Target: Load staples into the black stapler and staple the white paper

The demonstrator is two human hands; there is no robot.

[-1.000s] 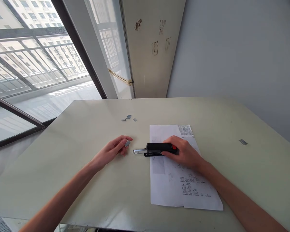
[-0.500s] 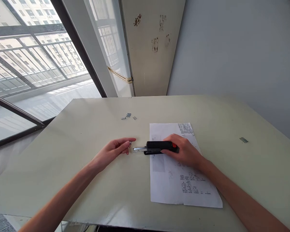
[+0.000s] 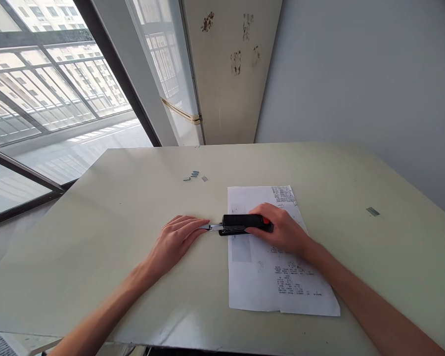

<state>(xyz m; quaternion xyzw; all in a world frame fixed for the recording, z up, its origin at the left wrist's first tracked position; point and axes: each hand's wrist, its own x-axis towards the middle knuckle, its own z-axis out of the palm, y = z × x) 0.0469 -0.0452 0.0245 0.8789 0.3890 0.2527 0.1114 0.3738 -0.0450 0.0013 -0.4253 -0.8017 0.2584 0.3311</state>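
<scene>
My right hand [image 3: 278, 223] wraps round a black stapler [image 3: 239, 221] with a red part at its rear. The stapler lies over a printed sheet of paper [image 3: 252, 291], and its metal staple tray [image 3: 215, 227] sticks out to the left. My left hand [image 3: 176, 241] is closed at the tray's outer end. Between its fingertips is a small silvery strip of staples [image 3: 205, 227], partly hidden by the fingers and touching or nearly touching the tray.
Several loose staple strips [image 3: 195, 174] lie on the pale table [image 3: 152, 188] beyond my left hand. One more strip [image 3: 373, 211] lies at the far right. A glazed window stands at the left, and a grey wall [image 3: 356, 74] rises behind the table.
My left hand has turned palm down and brought the small silvery piece to the end of the stapler's tray. My right hand keeps its hold; the view has shifted slightly.
</scene>
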